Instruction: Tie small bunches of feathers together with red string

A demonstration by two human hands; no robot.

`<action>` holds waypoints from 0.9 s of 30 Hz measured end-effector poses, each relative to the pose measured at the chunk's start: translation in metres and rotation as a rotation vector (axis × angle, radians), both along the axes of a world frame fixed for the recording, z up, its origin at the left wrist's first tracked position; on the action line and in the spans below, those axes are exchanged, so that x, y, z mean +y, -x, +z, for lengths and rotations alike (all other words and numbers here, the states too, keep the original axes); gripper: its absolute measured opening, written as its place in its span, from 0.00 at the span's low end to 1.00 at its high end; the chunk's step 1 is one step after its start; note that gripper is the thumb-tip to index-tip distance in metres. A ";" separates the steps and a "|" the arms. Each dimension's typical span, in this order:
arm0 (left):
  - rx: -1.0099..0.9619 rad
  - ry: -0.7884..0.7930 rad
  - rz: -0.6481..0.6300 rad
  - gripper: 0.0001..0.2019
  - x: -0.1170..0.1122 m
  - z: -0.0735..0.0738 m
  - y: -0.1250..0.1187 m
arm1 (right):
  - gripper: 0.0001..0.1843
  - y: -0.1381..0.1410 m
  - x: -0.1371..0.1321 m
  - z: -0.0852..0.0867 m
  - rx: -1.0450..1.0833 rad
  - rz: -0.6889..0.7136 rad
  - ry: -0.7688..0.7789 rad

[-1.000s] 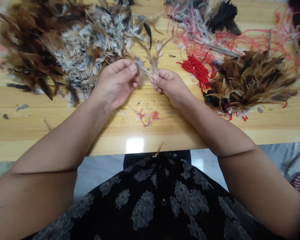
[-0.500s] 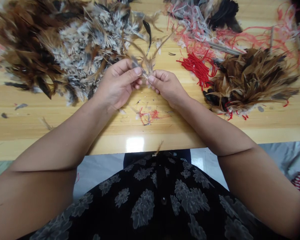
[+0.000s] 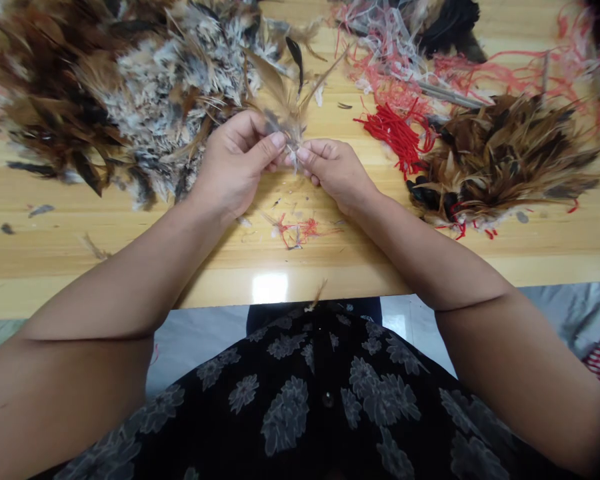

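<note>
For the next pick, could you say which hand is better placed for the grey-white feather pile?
Probably left: the left hand, pinching the feather bunch with the right hand, borders that pile.

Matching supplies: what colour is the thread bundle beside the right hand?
Bright red; the thread bundle shows best in the head view.

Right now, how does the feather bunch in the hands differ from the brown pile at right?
The feather bunch is small, pinched between left hand and right hand; the brown pile is larger, lying on the table. The bunch is paler, the pile darker. Both are feathers.
</note>
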State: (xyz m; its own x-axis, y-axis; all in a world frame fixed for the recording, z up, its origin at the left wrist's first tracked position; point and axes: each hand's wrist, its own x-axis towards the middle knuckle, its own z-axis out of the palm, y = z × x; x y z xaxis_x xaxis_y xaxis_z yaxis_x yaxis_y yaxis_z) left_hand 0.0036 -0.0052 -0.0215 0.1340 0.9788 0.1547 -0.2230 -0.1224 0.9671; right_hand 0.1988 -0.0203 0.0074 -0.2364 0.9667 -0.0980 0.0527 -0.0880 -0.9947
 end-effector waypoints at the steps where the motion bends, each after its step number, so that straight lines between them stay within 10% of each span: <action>1: -0.002 -0.002 -0.007 0.34 -0.001 0.000 -0.001 | 0.26 0.000 0.000 0.000 0.003 0.002 -0.004; 20: -0.006 -0.124 0.071 0.35 0.029 -0.015 0.024 | 0.16 -0.035 0.017 -0.019 -0.296 0.002 -0.106; 27: -0.022 -0.109 0.093 0.35 0.030 -0.017 0.023 | 0.38 -0.020 -0.013 0.030 -0.846 -0.216 -0.188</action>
State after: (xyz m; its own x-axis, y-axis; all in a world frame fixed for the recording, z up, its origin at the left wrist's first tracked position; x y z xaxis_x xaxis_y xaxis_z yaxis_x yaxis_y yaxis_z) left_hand -0.0195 0.0244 -0.0383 0.0392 0.9640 0.2631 -0.2273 -0.2478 0.9418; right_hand 0.2190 -0.0329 0.0370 0.0317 0.9995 0.0078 0.7770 -0.0197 -0.6292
